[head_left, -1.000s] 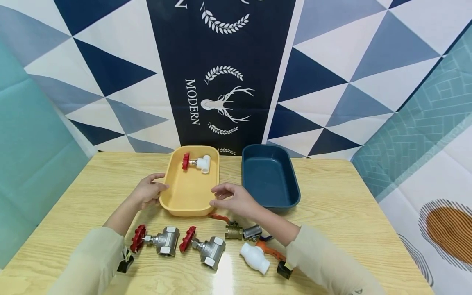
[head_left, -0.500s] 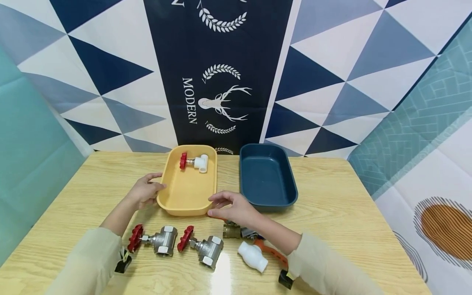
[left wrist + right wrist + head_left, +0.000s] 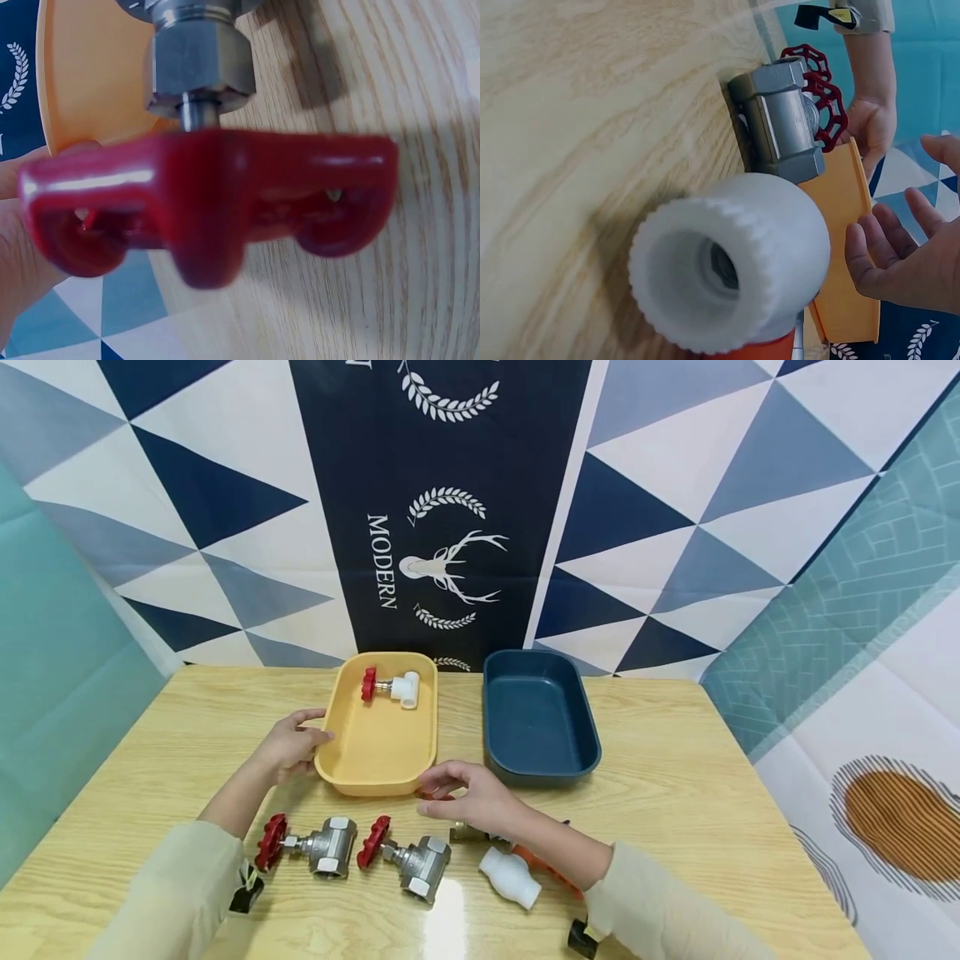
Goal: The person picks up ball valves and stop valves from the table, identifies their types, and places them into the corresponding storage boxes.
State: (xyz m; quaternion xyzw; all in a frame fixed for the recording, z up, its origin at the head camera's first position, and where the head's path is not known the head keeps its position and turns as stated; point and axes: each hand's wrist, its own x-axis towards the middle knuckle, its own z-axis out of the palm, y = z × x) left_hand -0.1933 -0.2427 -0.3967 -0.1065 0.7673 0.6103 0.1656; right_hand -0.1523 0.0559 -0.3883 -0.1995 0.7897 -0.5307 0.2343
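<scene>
My left hand (image 3: 291,748) touches the left rim of the yellow tray (image 3: 378,752), its thumb over the edge and its fingers loosely extended. A white plastic valve with a red handwheel (image 3: 405,690) lies inside that tray. Just off the tray's front right corner hovers my right hand (image 3: 480,795), fingers loosely bent and holding nothing. Under it, a brass ball valve (image 3: 467,832) with a red lever is mostly hidden. A white ball valve (image 3: 510,877) with an orange lever lies nearer the right forearm; the right wrist view shows its open end close up.
Two metal gate valves, a left one (image 3: 330,847) and a right one (image 3: 425,868), lie in front of the yellow tray with red handwheels facing left. A dark blue tray (image 3: 540,770) stands right of the yellow one. Behind both trays rises a patterned wall covering (image 3: 300,568).
My right hand has moved slightly forward and down, away from the yellow tray's right rim toward the brass valve. My left hand keeps its place at the tray. The view has shifted slightly.
</scene>
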